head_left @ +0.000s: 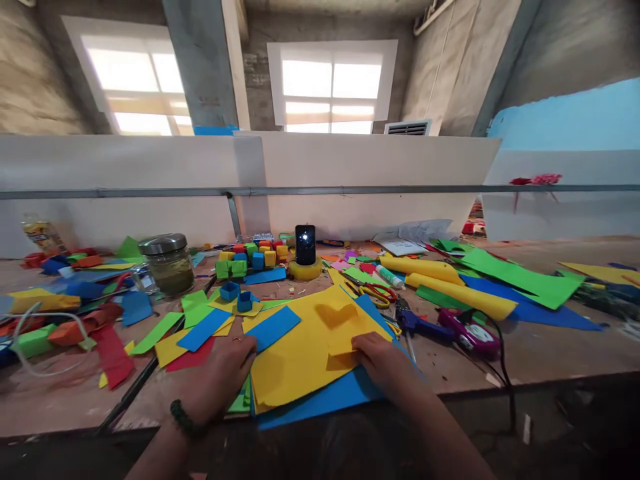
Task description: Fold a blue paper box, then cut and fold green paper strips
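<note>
A large yellow sheet [295, 360] lies over a blue sheet [320, 400] at the table's front edge. My left hand [225, 367], with a dark band on its wrist, is closed at the left end of a blue strip [275, 330] that lies across the yellow sheet. Between the fingertips of my right hand [383, 363] is a small yellow strip [341, 347], just over the sheet. A darker heart-shaped patch [336, 315] shows on the sheet; whether it is a shadow or a cut piece, I cannot tell.
Scissors [375, 291], a glue stick [390, 277] and a purple-and-blue glue gun [467, 331] with a cable lie rightward. Beyond stand a phone [305, 245] on a yellow tape roll [305, 269] and several coloured cubes [257, 260]. A lidded jar [170, 267] stands left among scraps.
</note>
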`<state>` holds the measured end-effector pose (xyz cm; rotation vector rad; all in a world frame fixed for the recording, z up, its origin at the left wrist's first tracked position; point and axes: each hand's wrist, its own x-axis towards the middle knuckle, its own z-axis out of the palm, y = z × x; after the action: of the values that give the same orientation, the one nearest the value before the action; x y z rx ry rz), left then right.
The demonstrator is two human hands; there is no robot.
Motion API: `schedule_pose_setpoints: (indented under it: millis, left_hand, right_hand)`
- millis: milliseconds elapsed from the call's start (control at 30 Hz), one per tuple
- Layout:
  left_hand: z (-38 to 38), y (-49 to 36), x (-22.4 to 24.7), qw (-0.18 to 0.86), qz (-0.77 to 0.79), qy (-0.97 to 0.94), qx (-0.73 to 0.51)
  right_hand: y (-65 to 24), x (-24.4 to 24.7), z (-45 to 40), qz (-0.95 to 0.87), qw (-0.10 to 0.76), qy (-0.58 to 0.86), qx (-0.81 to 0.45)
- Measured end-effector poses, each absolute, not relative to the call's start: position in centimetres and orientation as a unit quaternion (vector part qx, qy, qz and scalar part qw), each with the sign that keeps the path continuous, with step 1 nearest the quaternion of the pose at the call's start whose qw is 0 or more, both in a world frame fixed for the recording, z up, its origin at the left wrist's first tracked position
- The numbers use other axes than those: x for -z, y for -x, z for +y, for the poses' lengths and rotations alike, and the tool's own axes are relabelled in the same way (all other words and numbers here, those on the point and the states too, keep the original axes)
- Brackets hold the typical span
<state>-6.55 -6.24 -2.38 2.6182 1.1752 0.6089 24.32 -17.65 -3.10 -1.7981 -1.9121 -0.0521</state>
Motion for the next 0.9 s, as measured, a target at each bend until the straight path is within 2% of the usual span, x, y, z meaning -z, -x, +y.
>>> schedule_pose_setpoints:
  millis: [233,433,900]
  left_hand:
    - [-6.0,7.1,3.5,0.166,0.436,-0.865,-0.183]
    - [-5.8,7.3,3.5,0.211,0.442,-0.857,-0.162]
    - [-5.9,7.6,3.3,0.137,0.454,-0.859,-0.193]
  right_hand:
    - [-24.3,3.9,-18.2,-0.681,0.269,0.679,-0.06]
    - [-24.3,3.9,-18.2,-0.677,0.284,0.676,-0.066]
    - [-24.3,4.7,-18.1,-0.702,0.258,0.663,0.009]
